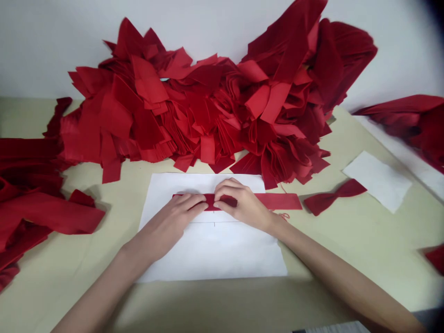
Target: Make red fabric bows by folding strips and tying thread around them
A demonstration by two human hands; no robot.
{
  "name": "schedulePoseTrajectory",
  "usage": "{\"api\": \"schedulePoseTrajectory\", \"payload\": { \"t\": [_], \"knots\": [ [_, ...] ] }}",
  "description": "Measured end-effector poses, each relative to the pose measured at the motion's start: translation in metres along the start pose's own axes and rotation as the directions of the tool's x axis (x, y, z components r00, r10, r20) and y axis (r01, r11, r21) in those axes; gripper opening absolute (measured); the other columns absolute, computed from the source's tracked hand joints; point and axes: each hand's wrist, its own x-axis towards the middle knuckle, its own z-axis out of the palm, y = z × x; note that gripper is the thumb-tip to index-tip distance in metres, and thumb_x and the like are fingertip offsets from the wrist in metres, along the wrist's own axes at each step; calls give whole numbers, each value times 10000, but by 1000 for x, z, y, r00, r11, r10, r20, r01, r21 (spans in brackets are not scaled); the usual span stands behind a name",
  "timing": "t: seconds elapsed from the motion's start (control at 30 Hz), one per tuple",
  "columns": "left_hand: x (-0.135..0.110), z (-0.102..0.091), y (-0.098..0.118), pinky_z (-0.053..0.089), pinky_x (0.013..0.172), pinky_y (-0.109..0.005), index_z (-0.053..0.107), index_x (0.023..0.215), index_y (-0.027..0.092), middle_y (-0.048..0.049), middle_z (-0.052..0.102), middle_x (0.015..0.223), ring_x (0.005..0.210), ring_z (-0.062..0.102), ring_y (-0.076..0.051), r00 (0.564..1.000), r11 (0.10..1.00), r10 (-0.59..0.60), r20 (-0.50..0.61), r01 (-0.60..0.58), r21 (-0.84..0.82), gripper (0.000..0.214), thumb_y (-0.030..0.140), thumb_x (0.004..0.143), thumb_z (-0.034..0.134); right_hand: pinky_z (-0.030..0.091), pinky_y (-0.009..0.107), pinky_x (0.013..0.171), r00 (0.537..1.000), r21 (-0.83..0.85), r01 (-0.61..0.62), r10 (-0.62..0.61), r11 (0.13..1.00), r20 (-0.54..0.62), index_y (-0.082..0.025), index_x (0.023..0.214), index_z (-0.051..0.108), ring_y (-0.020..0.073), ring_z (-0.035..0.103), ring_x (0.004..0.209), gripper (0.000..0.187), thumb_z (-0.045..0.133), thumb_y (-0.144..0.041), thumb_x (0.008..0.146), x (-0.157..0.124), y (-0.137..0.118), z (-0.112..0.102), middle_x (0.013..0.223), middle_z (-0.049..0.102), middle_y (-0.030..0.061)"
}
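Observation:
A long red fabric strip point(277, 201) lies across the upper part of a white paper sheet point(215, 252) that has a ruled line and a centre mark. My left hand point(173, 221) rests on the strip's left part with its fingers pressed down flat on it. Beside it, my right hand point(243, 203) has its fingers curled, pinching the strip at its middle. The two hands' fingertips nearly meet there. The strip's right end sticks out past the paper's edge.
A big heap of cut red fabric pieces point(208, 101) fills the back of the beige table point(347, 245). More red fabric point(34, 203) lies at the left and at the far right point(416, 120). A finished red bow point(335, 196) and a small white sheet point(378, 180) lie to the right.

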Motion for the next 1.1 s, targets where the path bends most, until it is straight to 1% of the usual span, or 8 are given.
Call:
{"api": "schedulePoseTrajectory", "payload": {
  "t": [0.23, 0.4, 0.5, 0.6, 0.7, 0.83, 0.97, 1.1],
  "knots": [
    [0, 8, 5, 431, 930, -430, 408, 1357, 278, -65, 515, 1244, 1125, 470, -236, 1000, 988, -10, -14, 12, 153, 729, -86, 733, 309, 484, 348, 835, 1000, -13, 1, -1, 1000, -1, -211, 770, 598, 181, 545, 935, 78, 590, -162, 830, 0, -1, 0, 895, 609, 37],
    [0, 12, 9, 424, 943, -445, 499, 1278, 204, -88, 522, 1261, 1148, 446, -263, 1000, 967, -25, 0, 24, 253, 616, -77, 758, 324, 489, 343, 849, 1000, -9, -10, 10, 1000, 17, -214, 799, 618, 175, 558, 932, 122, 542, -142, 863, 0, -4, -1, 904, 628, 33],
    [0, 15, 11, 405, 971, -457, 502, 1273, 166, -95, 494, 1353, 1164, 436, -272, 1000, 950, -8, 10, 5, 312, 586, -72, 764, 335, 491, 374, 883, 999, -28, -30, 30, 999, -14, -219, 864, 648, 187, 578, 976, 172, 486, -173, 898, -3, -8, -17, 988, 650, 46],
    [-1, 16, 11, 417, 960, -438, 484, 1290, 148, -79, 439, 1441, 1163, 444, -270, 1000, 934, 16, 17, -21, 358, 602, -81, 758, 320, 504, 400, 865, 981, -107, -143, 127, 984, -144, -226, 910, 662, 215, 607, 984, 176, 487, -233, 896, -18, -10, -48, 1053, 652, 61],
    [-1, 17, 11, 423, 944, -426, 479, 1297, 164, -51, 457, 1438, 1176, 443, -268, 1000, 925, 20, 15, -24, 378, 635, -91, 742, 309, 528, 369, 741, 913, -243, -373, 307, 895, -269, -215, 970, 657, 219, 641, 850, 209, 478, -280, 883, -48, -3, -82, 996, 673, 78],
    [-1, 17, 11, 412, 951, -428, 465, 1311, 171, -45, 445, 1448, 1175, 441, -268, 1000, 931, 14, 28, -23, 365, 653, -95, 734, 317, 492, 375, 606, 735, -351, -669, 515, 655, -441, -212, 955, 653, 211, 629, 615, 229, 490, -335, 852, -99, 16, -105, 880, 701, 71],
    [0, 16, 12, 399, 959, -442, 409, 1367, 166, -43, 430, 1458, 1150, 436, -280, 999, 929, -8, 50, -11, 369, 706, -111, 725, 313, 467, 380, 602, 634, -324, -771, 615, 549, -469, -238, 870, 646, 211, 613, 568, 214, 509, -399, 840, -129, 22, -99, 793, 696, 40],
    [0, 17, 12, 397, 954, -437, 390, 1388, 178, -33, 427, 1459, 1133, 419, -282, 998, 934, -13, 62, -10, 357, 752, -120, 702, 321, 429, 356, 559, 559, -326, -821, 546, 469, -624, -220, 859, 611, 235, 606, 624, 261, 504, -458, 843, -125, 7, -84, 763, 664, 61]
  ]
}}
